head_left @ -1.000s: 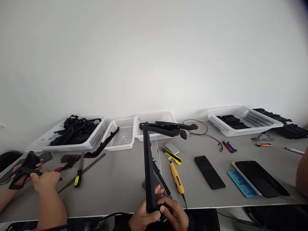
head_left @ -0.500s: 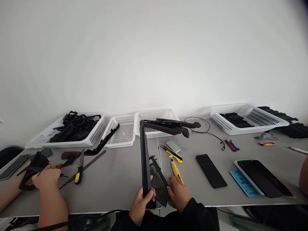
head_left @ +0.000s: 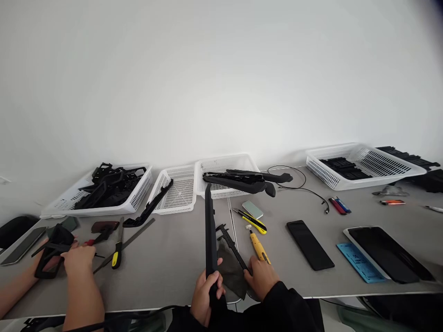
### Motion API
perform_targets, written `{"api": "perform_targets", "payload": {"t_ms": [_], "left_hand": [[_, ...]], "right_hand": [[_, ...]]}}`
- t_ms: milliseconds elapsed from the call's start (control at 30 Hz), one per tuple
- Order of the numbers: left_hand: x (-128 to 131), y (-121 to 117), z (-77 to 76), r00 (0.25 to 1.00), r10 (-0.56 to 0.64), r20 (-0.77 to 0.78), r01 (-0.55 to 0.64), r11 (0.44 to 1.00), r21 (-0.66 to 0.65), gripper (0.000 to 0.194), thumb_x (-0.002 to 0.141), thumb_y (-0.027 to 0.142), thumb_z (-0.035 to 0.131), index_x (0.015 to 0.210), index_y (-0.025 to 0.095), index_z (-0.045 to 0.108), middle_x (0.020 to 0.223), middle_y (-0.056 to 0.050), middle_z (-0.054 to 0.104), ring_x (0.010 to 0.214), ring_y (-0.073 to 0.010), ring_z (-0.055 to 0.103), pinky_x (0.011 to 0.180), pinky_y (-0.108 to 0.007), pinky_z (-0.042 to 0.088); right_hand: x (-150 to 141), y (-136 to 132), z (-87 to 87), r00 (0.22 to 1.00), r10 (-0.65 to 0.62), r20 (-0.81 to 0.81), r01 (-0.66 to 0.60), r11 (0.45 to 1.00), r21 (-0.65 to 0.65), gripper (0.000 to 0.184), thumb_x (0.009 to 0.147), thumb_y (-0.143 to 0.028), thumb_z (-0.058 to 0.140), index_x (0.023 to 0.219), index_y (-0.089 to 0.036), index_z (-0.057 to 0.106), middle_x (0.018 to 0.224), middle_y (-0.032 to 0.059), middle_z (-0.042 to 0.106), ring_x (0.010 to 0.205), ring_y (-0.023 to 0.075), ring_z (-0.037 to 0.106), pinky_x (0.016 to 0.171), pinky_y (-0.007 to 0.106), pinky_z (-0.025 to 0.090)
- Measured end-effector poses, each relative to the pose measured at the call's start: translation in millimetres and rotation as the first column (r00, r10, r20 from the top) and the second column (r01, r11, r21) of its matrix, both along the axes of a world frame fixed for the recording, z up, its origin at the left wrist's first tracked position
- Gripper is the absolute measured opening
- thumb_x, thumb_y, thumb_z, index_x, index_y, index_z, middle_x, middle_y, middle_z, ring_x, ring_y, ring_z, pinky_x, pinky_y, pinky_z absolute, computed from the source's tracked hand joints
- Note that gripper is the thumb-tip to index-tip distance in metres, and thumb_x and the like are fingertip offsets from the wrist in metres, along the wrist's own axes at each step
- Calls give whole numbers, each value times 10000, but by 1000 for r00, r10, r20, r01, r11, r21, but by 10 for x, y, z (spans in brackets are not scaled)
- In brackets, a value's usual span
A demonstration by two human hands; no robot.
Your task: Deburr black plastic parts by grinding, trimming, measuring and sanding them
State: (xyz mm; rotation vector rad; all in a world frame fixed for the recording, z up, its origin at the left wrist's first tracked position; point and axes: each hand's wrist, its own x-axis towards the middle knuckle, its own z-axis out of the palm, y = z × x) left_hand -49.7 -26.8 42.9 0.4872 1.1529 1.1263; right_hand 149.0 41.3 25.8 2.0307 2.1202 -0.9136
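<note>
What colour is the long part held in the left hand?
The long part in the left hand is black, as the head view shows.

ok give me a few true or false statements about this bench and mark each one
1. The left hand holds a long black part. True.
2. The right hand is on the blue panel. False: it is at the lower end of the black caliper.
3. The yellow power tool lies nearer the person than the yellow utility knife. True.
4. The rightmost white basket holds lighters. False: it holds flat black pieces.
</note>
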Motion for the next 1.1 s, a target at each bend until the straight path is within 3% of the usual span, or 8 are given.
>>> {"api": "perform_targets", "payload": {"t_ms": [267, 367, 433, 600, 700, 800, 967, 1100], "left_hand": [[41, 20, -70, 992, 40, -119, -39, 999, 11, 757, 741, 666, 934, 1240, 154, 687, 565, 89, 517, 486, -88, 436, 654, -298, 500], [27, 15, -97, 983, 57, -175, -55, 998, 17, 776, 760, 661, 933, 1284, 189, 609, 462, 131, 441, 428, -96, 399, 556, -272, 488], [2, 22, -107, 980, 60, -187, -58, 998, 14, 873, 763, 647, 937, 1407, 222, 529, 539, 117, 551, 401, -87, 394, 484, -262, 479], [-33, 63, -122, 989, 45, -140, -42, 999, 25, 1076, 795, 594, 936, 1651, 250, 381, 574, 126, 514, 420, -97, 416, 426, -249, 498], [-17, 94, -130, 991, 109, -78, -110, 994, -8, 987, 770, 599, 944, 1585, 240, 520, 648, 92, 546, 487, -107, 506, 465, -257, 538], [2, 128, -115, 987, 160, -5, -160, 987, -12, 821, 743, 643, 946, 1389, 199, 698, 804, -9, 666, 829, -216, 725, 679, -319, 639], [28, 141, -98, 996, -12, 88, 14, 1000, -25, 836, 854, 759, 789, 1448, 180, 688, 1136, -161, 805, 775, -218, 730, 635, -324, 571], [58, 110, -232, 989, -66, 132, 78, 993, -84, 910, 853, 752, 783, 1513, 150, 609, 1276, -231, 793, 906, -290, 793, 778, -387, 606]], "right_hand": [[-51, -18, -57, 996, -33, -87, 35, 999, 26, 125, 964, -213, 656, 869, -187, 733, 906, 123, 814, 887, 284, 769, 680, 332, 401], [-66, -63, -48, 989, -10, -149, 19, 998, 57, 188, 973, -218, 605, 792, -221, 657, 788, 76, 767, 781, 254, 731, 647, 332, 362], [-46, -91, -62, 967, -6, -253, 31, 995, 94, 222, 976, -236, 574, 754, -241, 581, 731, 51, 723, 726, 240, 695, 642, 331, 360], [117, -152, -136, 705, -106, -701, 214, 974, 69, 390, 1040, -518, 478, 739, -275, 528, 624, 39, 645, 620, 250, 626, 643, 361, 444], [236, -180, -124, 578, -225, -784, 298, 953, -54, 605, 982, -813, 463, 813, -254, 618, 657, 50, 680, 533, 218, 570, 571, 354, 448], [361, -193, -72, 483, -315, -817, 387, 914, -124, 750, 897, -954, 480, 830, -225, 641, 670, 39, 676, 474, 167, 513, 516, 324, 433], [669, -168, 10, 440, -318, -840, 459, 883, -93, 729, 885, -938, 561, 757, -223, 633, 623, 20, 635, 473, 141, 480, 498, 293, 405], [913, -127, 80, 465, -288, -837, 356, 927, -121, 722, 893, -910, 601, 759, -204, 676, 654, 32, 642, 534, 151, 521, 537, 293, 421]]}}
